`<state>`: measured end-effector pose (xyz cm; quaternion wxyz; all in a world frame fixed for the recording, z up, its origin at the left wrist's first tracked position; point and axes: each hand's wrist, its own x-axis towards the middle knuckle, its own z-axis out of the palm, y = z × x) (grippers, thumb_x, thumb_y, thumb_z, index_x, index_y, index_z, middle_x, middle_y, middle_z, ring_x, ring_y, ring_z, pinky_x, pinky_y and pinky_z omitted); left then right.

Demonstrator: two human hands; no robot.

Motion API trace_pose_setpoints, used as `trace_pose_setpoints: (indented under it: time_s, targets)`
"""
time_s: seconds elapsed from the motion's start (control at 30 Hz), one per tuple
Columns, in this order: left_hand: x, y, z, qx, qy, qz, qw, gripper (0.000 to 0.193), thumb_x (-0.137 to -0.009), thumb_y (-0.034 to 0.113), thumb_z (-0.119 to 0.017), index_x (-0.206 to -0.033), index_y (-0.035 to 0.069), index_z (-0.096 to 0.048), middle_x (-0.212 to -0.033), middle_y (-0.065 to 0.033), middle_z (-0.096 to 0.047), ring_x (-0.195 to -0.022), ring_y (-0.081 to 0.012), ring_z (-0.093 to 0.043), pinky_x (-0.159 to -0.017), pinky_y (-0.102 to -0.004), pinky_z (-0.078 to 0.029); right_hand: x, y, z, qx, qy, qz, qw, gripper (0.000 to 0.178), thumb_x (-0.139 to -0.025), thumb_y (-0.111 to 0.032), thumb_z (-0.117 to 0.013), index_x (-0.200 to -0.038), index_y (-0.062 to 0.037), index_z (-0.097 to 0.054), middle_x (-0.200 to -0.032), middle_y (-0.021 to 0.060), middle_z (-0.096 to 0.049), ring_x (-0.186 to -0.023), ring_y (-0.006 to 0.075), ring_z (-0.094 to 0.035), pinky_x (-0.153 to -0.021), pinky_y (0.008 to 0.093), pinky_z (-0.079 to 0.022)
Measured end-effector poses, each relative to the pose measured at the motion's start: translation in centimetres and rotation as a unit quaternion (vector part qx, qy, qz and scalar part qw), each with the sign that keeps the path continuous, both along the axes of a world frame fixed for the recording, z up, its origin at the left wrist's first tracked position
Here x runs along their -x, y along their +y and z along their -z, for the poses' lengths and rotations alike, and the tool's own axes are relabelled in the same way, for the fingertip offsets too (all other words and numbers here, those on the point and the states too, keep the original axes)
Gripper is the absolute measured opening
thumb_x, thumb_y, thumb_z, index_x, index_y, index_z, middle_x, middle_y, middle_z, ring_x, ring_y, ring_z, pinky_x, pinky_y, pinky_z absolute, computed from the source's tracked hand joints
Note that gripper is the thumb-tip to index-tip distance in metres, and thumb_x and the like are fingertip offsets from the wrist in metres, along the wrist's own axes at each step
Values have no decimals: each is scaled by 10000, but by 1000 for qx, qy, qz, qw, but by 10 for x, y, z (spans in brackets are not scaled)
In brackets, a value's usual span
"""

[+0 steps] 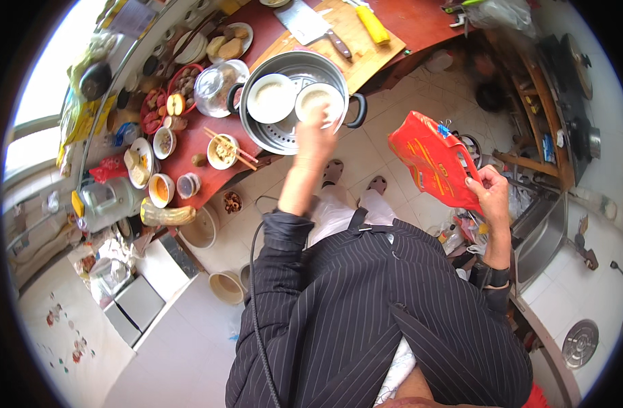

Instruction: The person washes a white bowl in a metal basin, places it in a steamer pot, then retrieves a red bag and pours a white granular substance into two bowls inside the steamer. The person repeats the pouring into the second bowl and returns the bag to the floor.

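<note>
My right hand [491,195] grips a red plastic bag [435,163] by the handle cut-out at its edge. A blue clip sits on the bag's upper end. Over to the left, my left hand [316,139] reaches above a steamer pot [282,139] with a perforated base. Its fingers are at the right white bowl [320,95], partly covering the pale contents; blur hides what they do. Beside it in the pot stands another white bowl [271,98] with pale, powdery-looking contents.
A cleaver [304,27] and a yellow-handled tool [372,26] lie on the wooden cutting board [355,64]. Left of the pot are a glass lid [219,88], a bowl with chopsticks [223,151], several small bowls and a long squash [167,213]. A sink [541,238] is at right.
</note>
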<state>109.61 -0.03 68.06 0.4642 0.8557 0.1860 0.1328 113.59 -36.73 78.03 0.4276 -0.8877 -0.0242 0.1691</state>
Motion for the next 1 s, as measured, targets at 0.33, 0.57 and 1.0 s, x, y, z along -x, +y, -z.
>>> trace_pose_setpoints:
  time_s: [0.33,0.57,1.0]
  targets:
    - [-20,-90,-58,-30,-109,330,937,394,-836,140,-699,-1201,59,-576,-1027,-99,-655,-1059,-283,-611,-972,-432,-398,-10,21,-41,-7,-33,-146,989,151,-703,21,-680,-688,28,-530,-711,19,-485,-650,101,-445,-603,257,-362]
    - [-10,-73,-63,74,-65,356,929,350,-828,174,-701,-1137,37,-611,-1030,-168,-664,-980,-371,-626,-826,-452,-496,-12,28,-41,24,-29,-212,977,189,-667,23,-687,-672,21,-498,-703,50,-488,-638,130,-470,-592,265,-367]
    - [34,-77,-47,-90,-146,280,944,211,-700,137,-767,-846,113,-617,-870,-6,-617,-1032,-174,-588,-1029,-508,-299,-10,34,-33,40,13,-278,960,195,-656,47,-706,-663,20,-513,-706,38,-492,-629,120,-465,-576,273,-371]
